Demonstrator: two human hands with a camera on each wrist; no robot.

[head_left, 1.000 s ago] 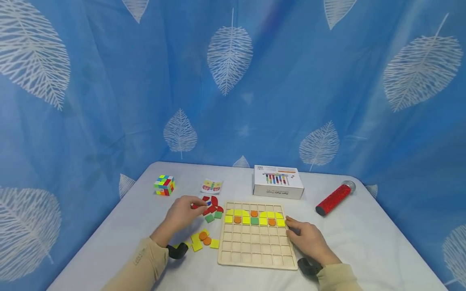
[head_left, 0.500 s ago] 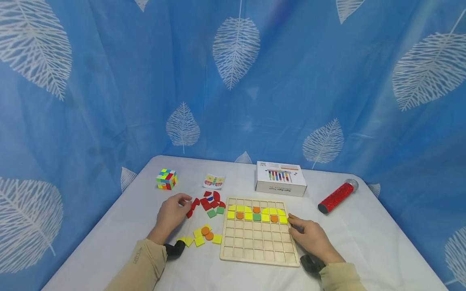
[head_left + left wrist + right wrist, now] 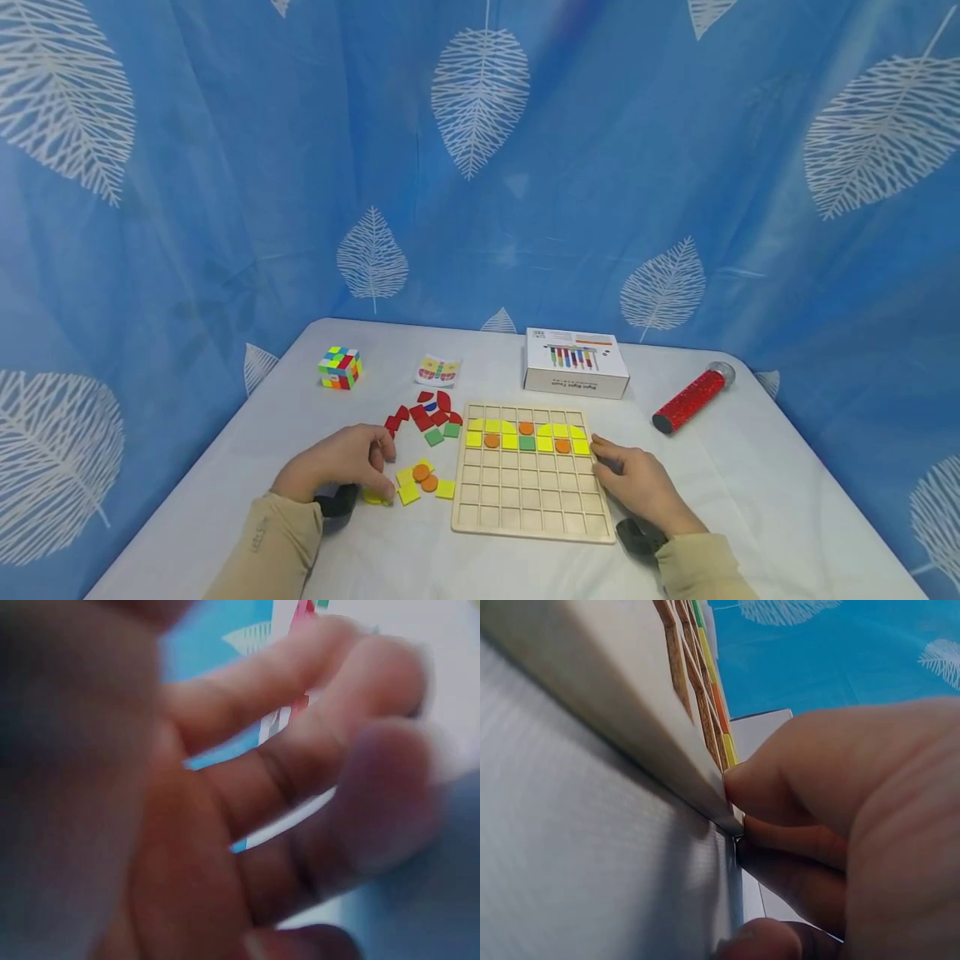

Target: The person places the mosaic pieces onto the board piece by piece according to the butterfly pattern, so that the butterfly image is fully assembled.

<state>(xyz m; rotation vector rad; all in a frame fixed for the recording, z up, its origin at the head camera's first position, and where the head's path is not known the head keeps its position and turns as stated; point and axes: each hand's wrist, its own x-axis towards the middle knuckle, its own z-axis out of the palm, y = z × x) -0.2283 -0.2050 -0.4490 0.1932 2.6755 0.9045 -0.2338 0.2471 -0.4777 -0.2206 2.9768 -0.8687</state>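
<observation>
My left hand (image 3: 345,458) hovers over the near left pieces, fingers curved downward, its fingertips right at a yellow tile (image 3: 373,497). In the left wrist view the bent fingers (image 3: 300,772) are blurred and show nothing between them. With thumb and fingers at its right edge, my right hand (image 3: 637,487) holds a wooden grid board (image 3: 525,500); the right wrist view shows the thumb (image 3: 769,784) on the board's rim. Yellow tiles, orange discs and a green square (image 3: 527,443) fill cells in two upper rows of the board.
Red pieces (image 3: 422,418), a blue piece and green squares (image 3: 434,437) lie left of the board. Orange discs (image 3: 429,482) sit among yellow squares below them. Behind stand a puzzle cube (image 3: 340,367), a butterfly picture card (image 3: 438,371), a white box (image 3: 576,363) and a red glittery tube (image 3: 690,402).
My left hand has left the red pieces, moving back toward me to the yellow tiles; some red pieces now lie farther left. My right hand stays at the board's edge.
</observation>
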